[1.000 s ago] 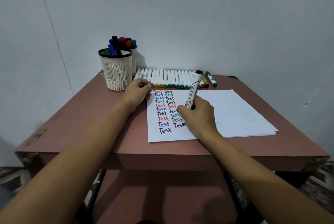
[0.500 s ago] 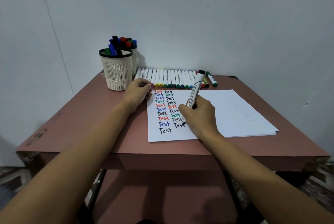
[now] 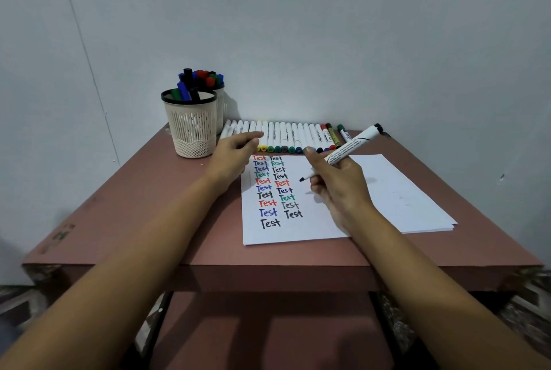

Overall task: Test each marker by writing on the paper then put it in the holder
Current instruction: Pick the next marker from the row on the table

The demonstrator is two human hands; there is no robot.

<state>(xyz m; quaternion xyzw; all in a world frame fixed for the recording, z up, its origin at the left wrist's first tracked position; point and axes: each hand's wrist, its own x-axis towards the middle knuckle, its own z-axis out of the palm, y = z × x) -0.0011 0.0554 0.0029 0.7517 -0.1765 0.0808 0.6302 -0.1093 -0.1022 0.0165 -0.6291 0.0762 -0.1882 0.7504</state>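
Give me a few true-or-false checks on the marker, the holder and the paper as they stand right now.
1. The right hand grips a black marker. True.
2. That marker's writing tip is capped. False: the tip is bare.
3. The front holder is empty. False: several markers stand in it.
4. A row of markers lies on the table behind the paper. True.

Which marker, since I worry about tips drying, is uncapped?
The black marker in the right hand: its tip is bare, while those in the row wear caps.
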